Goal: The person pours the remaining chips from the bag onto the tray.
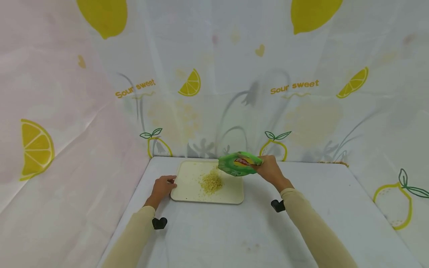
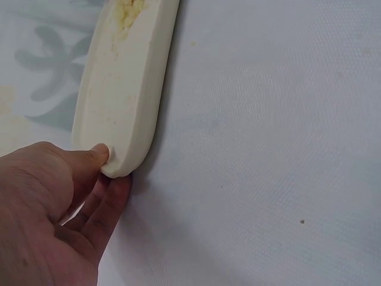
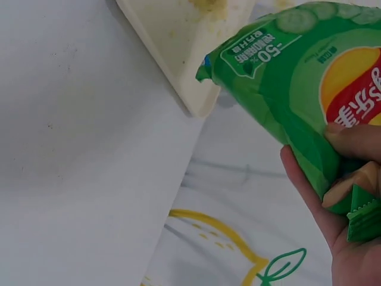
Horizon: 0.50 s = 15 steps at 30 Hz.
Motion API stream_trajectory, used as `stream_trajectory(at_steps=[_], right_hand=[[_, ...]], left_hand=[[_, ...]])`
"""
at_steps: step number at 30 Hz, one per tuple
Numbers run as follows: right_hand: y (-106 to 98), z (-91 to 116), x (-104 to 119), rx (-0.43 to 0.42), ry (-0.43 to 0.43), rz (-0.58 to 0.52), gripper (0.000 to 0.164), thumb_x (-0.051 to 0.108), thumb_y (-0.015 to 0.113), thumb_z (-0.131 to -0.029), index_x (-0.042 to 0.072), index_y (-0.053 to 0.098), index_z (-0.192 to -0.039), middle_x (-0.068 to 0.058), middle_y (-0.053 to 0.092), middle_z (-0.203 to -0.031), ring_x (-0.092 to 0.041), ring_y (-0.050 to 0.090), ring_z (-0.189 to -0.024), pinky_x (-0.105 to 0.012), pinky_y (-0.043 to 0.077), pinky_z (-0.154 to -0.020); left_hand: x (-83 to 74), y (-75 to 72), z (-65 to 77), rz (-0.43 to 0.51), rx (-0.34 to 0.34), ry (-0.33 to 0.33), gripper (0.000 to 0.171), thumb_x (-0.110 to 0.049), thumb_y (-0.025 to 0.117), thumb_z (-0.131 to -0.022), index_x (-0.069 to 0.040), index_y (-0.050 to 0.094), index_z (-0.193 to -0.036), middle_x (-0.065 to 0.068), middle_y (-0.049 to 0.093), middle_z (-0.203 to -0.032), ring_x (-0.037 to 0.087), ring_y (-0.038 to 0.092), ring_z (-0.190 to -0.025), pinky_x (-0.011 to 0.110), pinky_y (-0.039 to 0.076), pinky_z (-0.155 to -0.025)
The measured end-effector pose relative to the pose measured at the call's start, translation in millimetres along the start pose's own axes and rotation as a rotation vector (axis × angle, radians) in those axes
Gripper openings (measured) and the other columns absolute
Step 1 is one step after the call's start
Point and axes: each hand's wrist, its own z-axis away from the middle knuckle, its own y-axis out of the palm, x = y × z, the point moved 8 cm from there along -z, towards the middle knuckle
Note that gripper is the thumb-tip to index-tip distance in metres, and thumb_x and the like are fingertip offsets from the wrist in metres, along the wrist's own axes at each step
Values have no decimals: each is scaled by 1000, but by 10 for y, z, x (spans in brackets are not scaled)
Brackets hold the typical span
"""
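A green chip bag [image 1: 231, 164] is in my right hand [image 1: 270, 172], held tilted over the right side of a cream tray [image 1: 189, 190]. The right wrist view shows the thumb and fingers gripping one end of the bag [image 3: 280, 77], while its other end points toward the tray. Yellow chip crumbs [image 1: 212, 181] lie heaped near the tray's middle, with finer bits scattered round them. My left hand [image 1: 161, 189] pinches the tray's left end, thumb on the rim and fingers against the outside, as seen in the left wrist view. The bag's inside is hidden.
The tray lies on a white-covered table [image 1: 214, 234], toward its back edge. Behind and at the sides hangs a lemon-printed cloth [image 1: 221, 67]. A few small specks [image 3: 50, 126] dot the table cover.
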Motion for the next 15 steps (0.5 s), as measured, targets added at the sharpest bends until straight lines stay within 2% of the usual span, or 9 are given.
stream_trajectory(at_steps=[3,8,15], right_hand=[[-29,-4,8,-16,-21,19,10,0,77,-80,-4,76,-90,-14,73,-81,-19,67,-69,-37,55,-61],[-140,8,44,-110,-38,-45,11,1,77,-80,-4,76,-89,-14,72,-79,-21,65,-66,-38,53,-58],[-35,64,-3,-38,-40,-3,14,0,78,-80,-5,76,-93,-16,73,-83,-22,70,-72,-39,56,-62]], left_hand=[[22,1,-21,0,-2,-10,43,-5,72,-86,2,63,-127,17,68,-106,28,64,-95,34,52,-70],[39,5,-42,-5,0,-6,43,-4,72,-86,3,62,-127,17,68,-105,28,64,-93,34,52,-69],[15,22,-44,6,-20,30,41,-4,72,-85,2,65,-124,16,68,-100,27,64,-89,34,52,-68]])
